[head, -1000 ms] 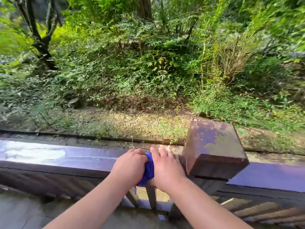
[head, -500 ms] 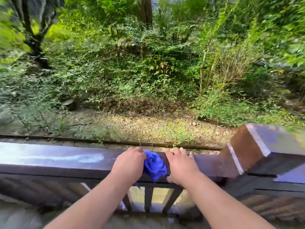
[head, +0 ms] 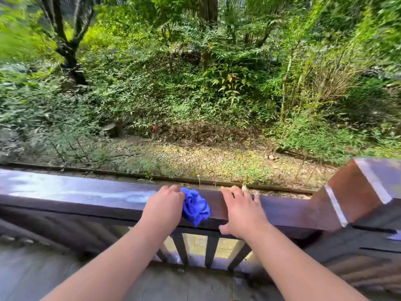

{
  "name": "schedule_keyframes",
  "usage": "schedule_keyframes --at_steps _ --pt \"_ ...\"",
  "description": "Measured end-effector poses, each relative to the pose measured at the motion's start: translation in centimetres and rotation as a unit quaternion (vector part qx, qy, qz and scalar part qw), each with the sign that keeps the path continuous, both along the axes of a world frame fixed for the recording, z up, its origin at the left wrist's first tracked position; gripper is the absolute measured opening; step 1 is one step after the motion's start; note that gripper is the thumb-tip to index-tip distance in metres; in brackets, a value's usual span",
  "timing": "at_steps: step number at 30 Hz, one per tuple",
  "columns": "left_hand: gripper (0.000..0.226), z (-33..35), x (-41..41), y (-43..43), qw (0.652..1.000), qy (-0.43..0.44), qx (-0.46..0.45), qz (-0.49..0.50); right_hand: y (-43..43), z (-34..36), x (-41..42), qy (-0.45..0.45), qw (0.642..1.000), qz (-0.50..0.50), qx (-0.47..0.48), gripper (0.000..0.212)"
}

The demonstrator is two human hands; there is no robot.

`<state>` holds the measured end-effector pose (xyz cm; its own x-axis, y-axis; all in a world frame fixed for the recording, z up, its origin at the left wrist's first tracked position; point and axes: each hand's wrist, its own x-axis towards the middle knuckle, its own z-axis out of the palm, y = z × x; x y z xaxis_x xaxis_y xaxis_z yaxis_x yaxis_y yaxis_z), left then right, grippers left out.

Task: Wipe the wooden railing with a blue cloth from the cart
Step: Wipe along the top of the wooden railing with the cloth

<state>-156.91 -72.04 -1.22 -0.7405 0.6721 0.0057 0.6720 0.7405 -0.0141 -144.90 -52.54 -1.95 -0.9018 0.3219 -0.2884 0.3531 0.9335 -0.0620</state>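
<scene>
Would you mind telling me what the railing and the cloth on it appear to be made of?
The railing looks like dark-stained wood with a glossy finish: its top reflects the sky in pale streaks. The cloth, bunched under the left hand, seems soft, napped fabric, perhaps microfibre, judging by its matte blue folds.

Dense green shrubs (head: 173, 83) fill the view from 10 to 2 o'clock. A dark tree trunk (head: 69, 53) stands at 10 o'clock. Dry leaf litter (head: 195, 157) covers the ground at centre.

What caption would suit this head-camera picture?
Left hand presses a bunched blue cloth onto the wooden railing; right hand rests beside it.
</scene>
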Motion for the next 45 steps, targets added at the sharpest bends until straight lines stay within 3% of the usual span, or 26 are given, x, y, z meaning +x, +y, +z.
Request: schedule_keyframes --at_steps 5,16,36,45 --pt "0.029 0.4 0.3 0.3 1.000 -0.003 -0.015 0.002 -1.8 -0.2 -1.9 0.021 0.998 0.062 -0.015 0.114" --pt "0.030 0.4 -1.8 -1.8 0.999 -0.021 0.002 -0.050 -5.6 0.7 -5.7 -0.004 0.999 0.052 0.005 0.104" --pt "0.034 0.1 -19.0 -27.7 1.000 -0.005 0.009 0.006 -25.8 0.4 -19.3 -0.017 0.999 0.023 0.034 0.107" --pt "0.040 -0.4 -20.7 -29.7 1.000 -0.027 0.012 0.012 -29.2 0.7 -22.5 0.007 0.999 0.043 0.018 0.104"
